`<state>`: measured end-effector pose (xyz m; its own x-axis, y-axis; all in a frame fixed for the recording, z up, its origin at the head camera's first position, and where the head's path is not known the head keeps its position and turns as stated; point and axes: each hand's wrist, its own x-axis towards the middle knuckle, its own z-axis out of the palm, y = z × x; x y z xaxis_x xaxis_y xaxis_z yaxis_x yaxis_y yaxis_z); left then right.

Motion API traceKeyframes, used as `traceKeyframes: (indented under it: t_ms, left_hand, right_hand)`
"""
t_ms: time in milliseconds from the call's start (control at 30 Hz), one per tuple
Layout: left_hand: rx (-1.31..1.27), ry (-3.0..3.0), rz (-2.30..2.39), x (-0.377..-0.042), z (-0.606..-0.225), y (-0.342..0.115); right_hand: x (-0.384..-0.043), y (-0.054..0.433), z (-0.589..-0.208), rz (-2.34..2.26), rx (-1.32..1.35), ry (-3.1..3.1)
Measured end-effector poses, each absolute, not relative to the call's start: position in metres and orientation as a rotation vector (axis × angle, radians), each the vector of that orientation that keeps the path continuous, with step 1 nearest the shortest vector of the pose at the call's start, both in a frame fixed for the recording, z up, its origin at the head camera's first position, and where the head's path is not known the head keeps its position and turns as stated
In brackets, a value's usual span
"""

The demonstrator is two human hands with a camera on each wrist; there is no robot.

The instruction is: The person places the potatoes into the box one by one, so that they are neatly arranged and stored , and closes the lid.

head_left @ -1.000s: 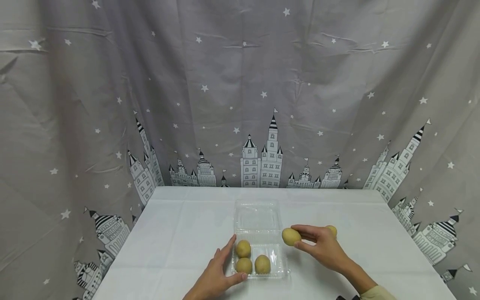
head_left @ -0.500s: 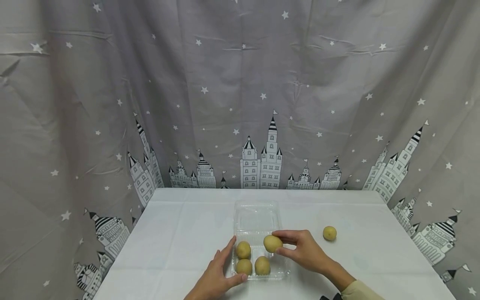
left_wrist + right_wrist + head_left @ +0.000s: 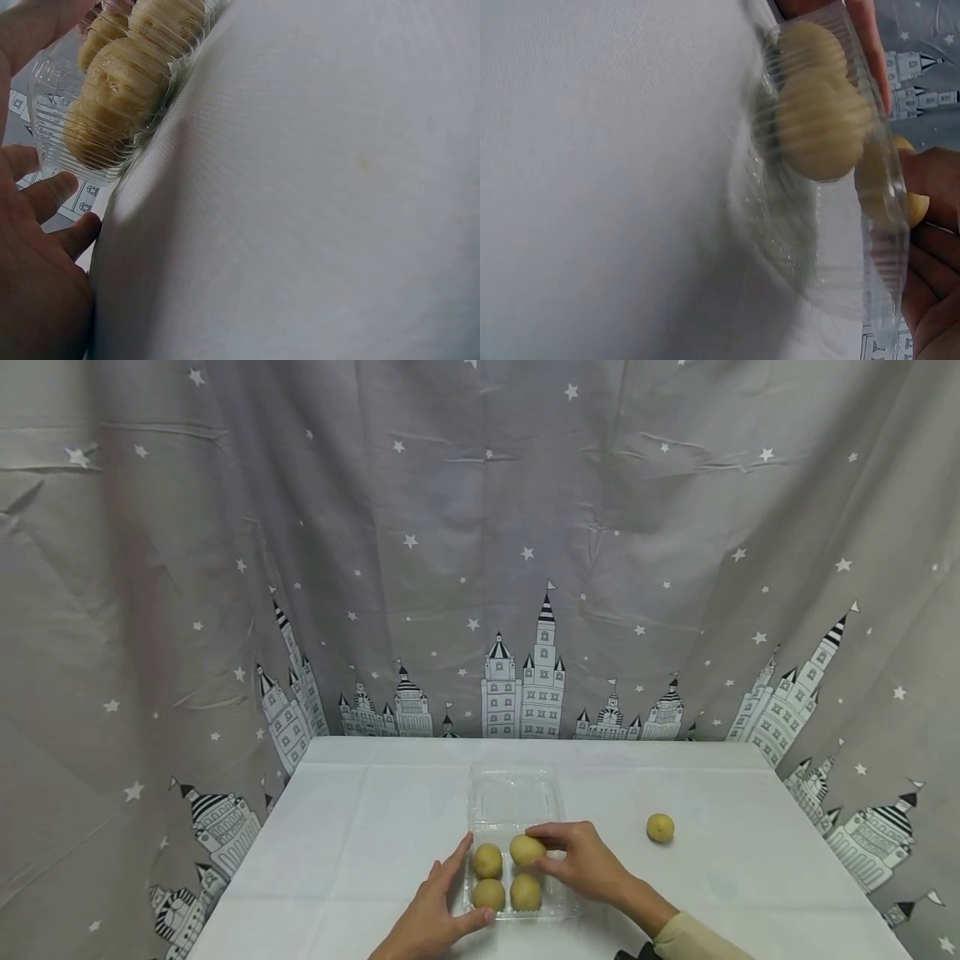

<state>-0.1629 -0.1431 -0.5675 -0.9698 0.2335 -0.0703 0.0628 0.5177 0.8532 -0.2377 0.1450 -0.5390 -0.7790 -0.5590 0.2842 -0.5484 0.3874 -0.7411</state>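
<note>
A clear plastic clamshell box point(image 3: 558, 902) lies unfolded on the table, its lid point(image 3: 513, 793) flat toward the back. Three potatoes sit in its tray: two on the left, a rear one point(image 3: 487, 861) and a front one point(image 3: 489, 894), and one at front right point(image 3: 526, 892). My right hand point(image 3: 588, 864) pinches another potato point(image 3: 527, 851) between thumb and fingers, low over the rear right of the tray. Along the box's left side rests my left hand point(image 3: 431, 910), thumb and fingers spread. Through the ribbed wall, the left wrist view shows potatoes point(image 3: 120, 90) close to that hand.
One loose potato point(image 3: 660, 828) lies on the white table point(image 3: 360, 827), right of the box. A grey curtain point(image 3: 420, 485) with printed stars and castles hangs behind the table's far edge.
My right hand has carried its potato leftward from beside the box to above the tray's rear right. The loose potato behind it has come fully into view. My left hand stays put.
</note>
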Motion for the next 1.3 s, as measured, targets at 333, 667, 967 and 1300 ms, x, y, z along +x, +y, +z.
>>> traceKeyframes:
  t_ms: [333, 667, 967, 1300]
  left_hand:
    - [0.289, 2.597, 1.441, -0.162, -0.567, -0.143]
    - [0.258, 2.586, 1.429, -0.163, -0.566, -0.143]
    - [0.252, 2.581, 1.436, -0.163, -0.569, -0.144]
    - [0.257, 2.576, 1.448, -0.164, -0.57, -0.145]
  right_hand:
    - [-0.233, 0.127, -0.54, -1.259, -0.898, 2.71]
    - [-0.231, 0.115, -0.528, -1.128, -0.832, 2.778]
    - [-0.237, 0.113, -0.523, -1.053, -0.815, 2.717]
    - [-0.238, 0.115, -0.517, -0.994, -0.81, 2.693]
